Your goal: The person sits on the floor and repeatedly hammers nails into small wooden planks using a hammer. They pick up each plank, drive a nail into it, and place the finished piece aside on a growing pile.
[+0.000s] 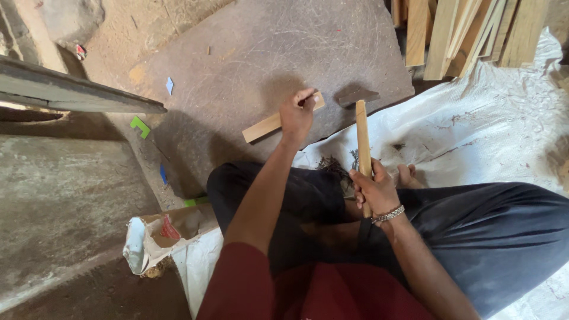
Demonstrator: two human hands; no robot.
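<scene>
Stone slab [249, 53]: broad, dark, scratched, flat on the ground, taken here as the landmark; judged heavy and immovable, a firm anvil surface. White woven sheet [492, 124]: spread beside the slab's right edge, soft and creased. Stack of wood strips [468, 29]: leaned past the slab's far right corner. Open sack [160, 234]: set off the slab's near left corner, limp. Hammer [363, 142]: long pale wooden handle, dark metal head resting at the slab's near right edge; judged head-heavy and stiff, best taken low on the handle for swing; it is gripped there by the right hand [373, 189], closed fully round the shaft, a bracelet at the wrist. Wood strip [269, 123]: short, pale, flat on the slab near its near edge; judged light, rigid, liable to skid on stone, so best pinned from above. Left hand [296, 112]: pressed down on the strip's far end, fingers pinched together, possibly on a nail, too small to tell. Pile of dark nails [332, 165]: on the sheet just off the slab's near edge, small and sharp
</scene>
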